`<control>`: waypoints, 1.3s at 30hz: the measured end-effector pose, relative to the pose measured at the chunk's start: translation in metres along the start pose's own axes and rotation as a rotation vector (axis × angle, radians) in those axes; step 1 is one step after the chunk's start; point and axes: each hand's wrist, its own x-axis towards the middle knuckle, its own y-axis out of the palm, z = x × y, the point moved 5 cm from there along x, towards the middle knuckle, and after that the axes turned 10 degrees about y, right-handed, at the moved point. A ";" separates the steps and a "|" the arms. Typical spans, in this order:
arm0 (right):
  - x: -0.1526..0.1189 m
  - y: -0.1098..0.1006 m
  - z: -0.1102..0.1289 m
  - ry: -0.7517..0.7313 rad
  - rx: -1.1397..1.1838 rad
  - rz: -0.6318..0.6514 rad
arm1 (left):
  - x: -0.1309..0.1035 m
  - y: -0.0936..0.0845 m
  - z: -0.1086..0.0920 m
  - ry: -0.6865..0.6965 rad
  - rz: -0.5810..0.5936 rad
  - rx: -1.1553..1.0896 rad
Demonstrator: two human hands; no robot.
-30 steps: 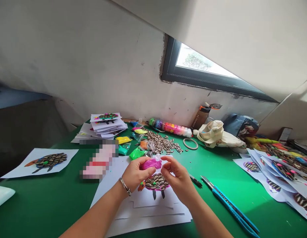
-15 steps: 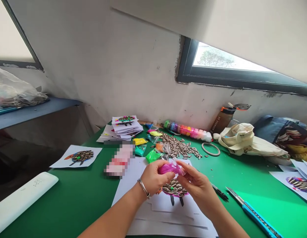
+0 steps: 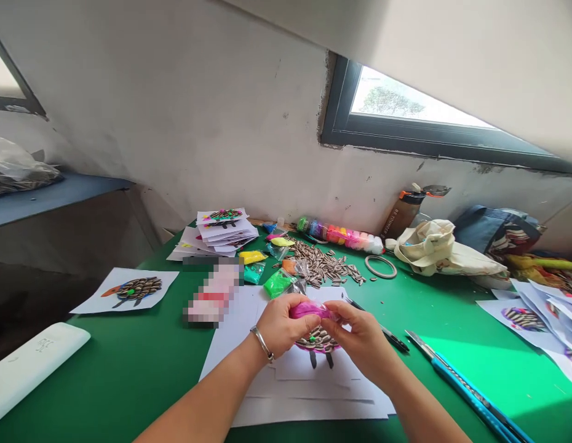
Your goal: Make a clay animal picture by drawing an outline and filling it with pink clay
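At the left edge of the green bench lies a long white object, and beyond it a loose sheet with a seed bird. A stack of sheets fills the far left corner; nearer is a blurred pink item, then yellow, teal and green packets. The left hand is clamped on a pink packet, held above white paper near the bench's middle; both hands partly block a second seed bird beneath. Behind are loose seeds and, towards the far edge, a colourful row of tubs. The right hand pinches the packet's other end. Further right come a black pen, a brown bottle and cloth bag by the far edge, a blue cutter and more sheets. Compared with one second ago, the right fingers are drawn in closer on the packet, and the second bird's orange head, visible then, is hidden.
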 end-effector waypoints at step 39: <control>0.006 -0.006 -0.017 0.210 0.281 -0.046 | 0.006 -0.009 0.013 -0.031 -0.101 0.071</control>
